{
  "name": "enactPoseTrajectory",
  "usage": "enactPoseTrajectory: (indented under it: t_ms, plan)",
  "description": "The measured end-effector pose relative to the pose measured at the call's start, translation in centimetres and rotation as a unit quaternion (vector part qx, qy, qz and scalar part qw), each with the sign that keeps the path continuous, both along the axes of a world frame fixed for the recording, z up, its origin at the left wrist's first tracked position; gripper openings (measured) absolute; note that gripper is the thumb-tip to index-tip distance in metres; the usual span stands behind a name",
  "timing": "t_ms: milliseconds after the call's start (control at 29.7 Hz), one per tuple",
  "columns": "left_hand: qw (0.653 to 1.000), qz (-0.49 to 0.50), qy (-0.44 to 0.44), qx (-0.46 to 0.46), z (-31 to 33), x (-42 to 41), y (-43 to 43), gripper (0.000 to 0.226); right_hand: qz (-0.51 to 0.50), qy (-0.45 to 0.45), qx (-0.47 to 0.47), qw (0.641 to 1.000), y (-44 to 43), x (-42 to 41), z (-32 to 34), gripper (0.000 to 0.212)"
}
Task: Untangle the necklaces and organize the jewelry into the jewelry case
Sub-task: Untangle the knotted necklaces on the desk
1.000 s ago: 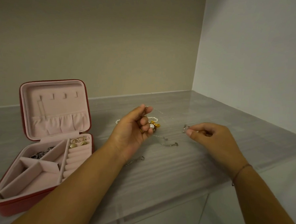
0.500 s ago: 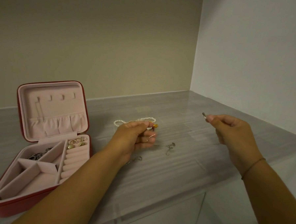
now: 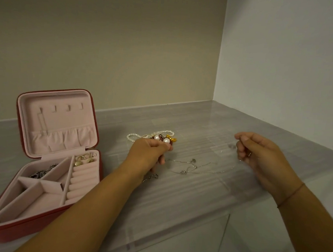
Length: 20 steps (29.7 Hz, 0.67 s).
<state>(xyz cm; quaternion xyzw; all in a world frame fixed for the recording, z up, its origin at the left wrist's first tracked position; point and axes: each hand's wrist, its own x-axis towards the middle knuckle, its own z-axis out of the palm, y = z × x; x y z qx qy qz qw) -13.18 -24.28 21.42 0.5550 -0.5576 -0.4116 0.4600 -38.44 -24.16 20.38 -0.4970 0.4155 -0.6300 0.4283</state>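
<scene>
As left grip (image 3: 147,153) holds tangle (image 3: 162,138), chain (image 3: 190,166) beside

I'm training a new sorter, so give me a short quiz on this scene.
1. True or false: the case is shut.
2. Fill in: the right hand pinches a thin silver ____.
3. What holds the pearl cluster? A) left hand B) right hand C) neither
Key: 1 false; 2 chain; 3 A.
</scene>
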Motion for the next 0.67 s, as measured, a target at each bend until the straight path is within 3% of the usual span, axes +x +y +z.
enactPoseTrajectory:
  t_ms: [168,337,472,674]
  plan:
    - [0.997,0.008,-0.068,-0.022,-0.2,-0.2,0.1,0.015,0.114,-0.224,0.015,0.968,0.3,-0.8,0.7,0.022]
    - [0.995,0.023,-0.097,-0.029,-0.3,-0.2,-0.1,0.015,0.151,-0.277,-0.009,0.949,0.8,-1.4,2.0,0.014]
    - [0.99,0.024,-0.133,-0.047,-0.6,0.1,-0.4,0.011,0.12,-0.241,-0.024,0.963,0.4,-2.0,2.1,0.025]
    - [0.968,0.001,-0.245,-0.056,-0.7,0.1,-0.4,0.027,-0.032,-0.034,0.026,0.999,0.2,-1.9,1.0,0.023]
